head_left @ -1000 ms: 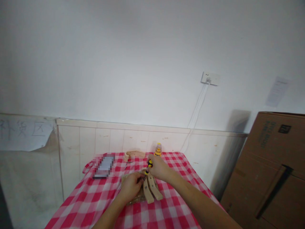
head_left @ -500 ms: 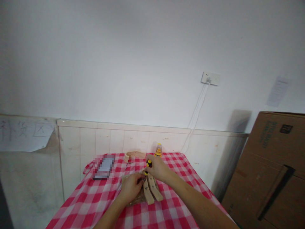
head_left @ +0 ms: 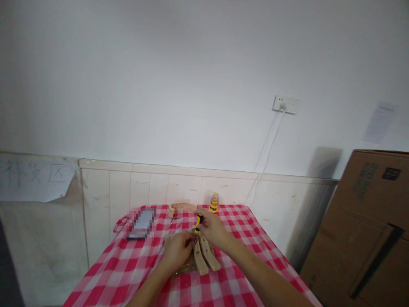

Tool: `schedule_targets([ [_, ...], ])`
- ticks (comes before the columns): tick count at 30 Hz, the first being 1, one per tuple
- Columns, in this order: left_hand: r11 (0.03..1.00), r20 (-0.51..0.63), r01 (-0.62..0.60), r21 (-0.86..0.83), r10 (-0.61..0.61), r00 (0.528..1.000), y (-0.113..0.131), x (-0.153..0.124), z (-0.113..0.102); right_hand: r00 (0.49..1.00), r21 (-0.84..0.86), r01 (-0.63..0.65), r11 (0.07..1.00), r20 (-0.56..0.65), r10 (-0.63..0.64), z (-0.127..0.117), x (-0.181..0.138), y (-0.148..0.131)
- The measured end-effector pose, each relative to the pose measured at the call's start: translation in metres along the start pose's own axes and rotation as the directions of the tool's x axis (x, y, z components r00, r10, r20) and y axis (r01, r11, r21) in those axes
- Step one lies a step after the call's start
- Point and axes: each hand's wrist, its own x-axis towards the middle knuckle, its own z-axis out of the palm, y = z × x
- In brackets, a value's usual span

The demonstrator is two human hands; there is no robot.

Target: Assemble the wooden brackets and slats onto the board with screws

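My right hand (head_left: 209, 224) grips a yellow-and-black screwdriver (head_left: 199, 222), its tip pointing down. Below the tip are two curved pale wooden pieces (head_left: 201, 261) side by side, with small dark hardware or holes in them. My left hand (head_left: 179, 249) is closed beside the far end of the left piece, fingertips pinched close to the screwdriver tip. Whatever is between those fingers is too small and hidden to make out. A crinkled clear plastic bag (head_left: 187, 268) lies under the wooden pieces and my left hand.
The table has a red-and-white checked cloth (head_left: 172, 294). A phone with a blurred screen (head_left: 142, 224) lies to the left. At the back are another curved wooden piece (head_left: 182, 206) and a yellow-capped screwdriver bit holder (head_left: 214, 202). A large cardboard box (head_left: 361, 230) leans at the right.
The view has shifted slightly, so most things appear a little further right. The screwdriver's handle has changed angle in my right hand's fingers. My left hand keeps its place by the wooden pieces.
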Motion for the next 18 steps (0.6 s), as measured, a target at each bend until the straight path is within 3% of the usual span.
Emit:
schedule_targets([
  [10,0.999,0.001,-0.028,-0.041,0.028,1.000,0.0016,-0.0020,-0.0018,0.999,0.126,-0.029,0.992,-0.036,0.034,0.0056,0.0010,0.0074],
  [18,0.999,0.002,0.022,0.023,-0.022,1.000,0.0012,-0.0007,-0.0009,0.998,0.139,0.000,0.990,-0.062,0.008,0.0052,-0.0055,0.0017],
])
